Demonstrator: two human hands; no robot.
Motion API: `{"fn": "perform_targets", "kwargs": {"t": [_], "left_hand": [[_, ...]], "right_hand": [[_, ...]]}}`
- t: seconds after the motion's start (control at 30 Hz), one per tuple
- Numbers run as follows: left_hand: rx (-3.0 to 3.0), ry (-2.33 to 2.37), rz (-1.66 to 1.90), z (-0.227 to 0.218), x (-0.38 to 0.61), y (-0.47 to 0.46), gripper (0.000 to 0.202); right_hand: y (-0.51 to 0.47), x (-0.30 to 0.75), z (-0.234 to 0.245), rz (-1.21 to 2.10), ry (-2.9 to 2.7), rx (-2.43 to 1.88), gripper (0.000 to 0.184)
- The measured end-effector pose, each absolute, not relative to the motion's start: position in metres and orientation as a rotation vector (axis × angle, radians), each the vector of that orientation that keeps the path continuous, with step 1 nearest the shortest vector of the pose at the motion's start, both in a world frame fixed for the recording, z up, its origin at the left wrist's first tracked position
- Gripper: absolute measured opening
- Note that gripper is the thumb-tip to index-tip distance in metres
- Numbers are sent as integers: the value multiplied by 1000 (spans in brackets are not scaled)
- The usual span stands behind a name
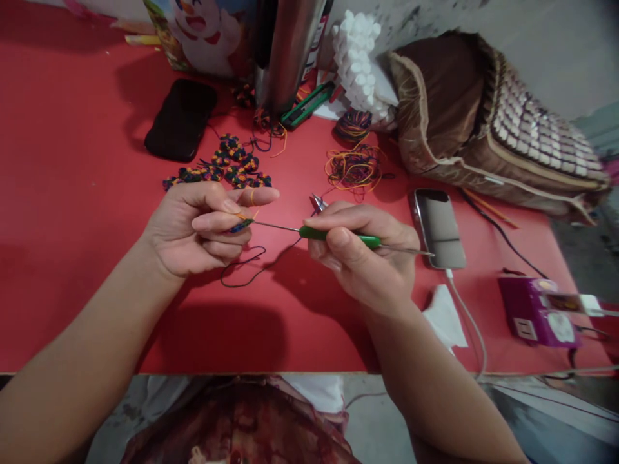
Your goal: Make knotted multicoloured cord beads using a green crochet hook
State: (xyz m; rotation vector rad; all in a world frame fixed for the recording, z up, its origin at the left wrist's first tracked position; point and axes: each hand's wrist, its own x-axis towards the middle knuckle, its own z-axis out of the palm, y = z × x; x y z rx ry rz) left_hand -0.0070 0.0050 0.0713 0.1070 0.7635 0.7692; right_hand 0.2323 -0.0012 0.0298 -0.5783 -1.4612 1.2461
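Observation:
My left hand [203, 225] pinches a small crochet piece [240, 225] in blue and green yarn, with an orange strand looped over its outstretched index finger. In my right hand [367, 251] is a crochet hook [314, 232] with a green handle, gripped like a pen. The hook's thin metal tip reaches left to the piece and meets it at the edge. A dark thread [246, 281] curls on the table below the hands. Just beyond my left hand lie multicoloured crocheted pieces [235, 161]. Silver scissor-like tips [318, 202] show behind my right fingers, mostly hidden.
Loose yarn [355, 167] and a wound yarn ball [354, 124] lie behind my right hand. Around them are a green cutter [307, 106], a black phone [181, 120], a charging phone [439, 229], a purple box [536, 312] with cables, and a brown bag [483, 122].

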Motion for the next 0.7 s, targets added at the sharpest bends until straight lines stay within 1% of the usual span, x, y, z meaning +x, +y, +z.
{"fn": "perform_targets", "kwargs": {"t": [0.2, 0.4, 0.7], "left_hand": [[200, 670, 704, 65, -10, 6, 32], [230, 548, 710, 58, 2, -1, 35], [295, 564, 812, 47, 16, -7, 32]], "right_hand": [[6, 232, 34, 1430, -1372, -491, 11], [6, 222, 34, 1663, -1188, -488, 10], [-6, 209, 31, 1762, -947, -589, 15]]}}
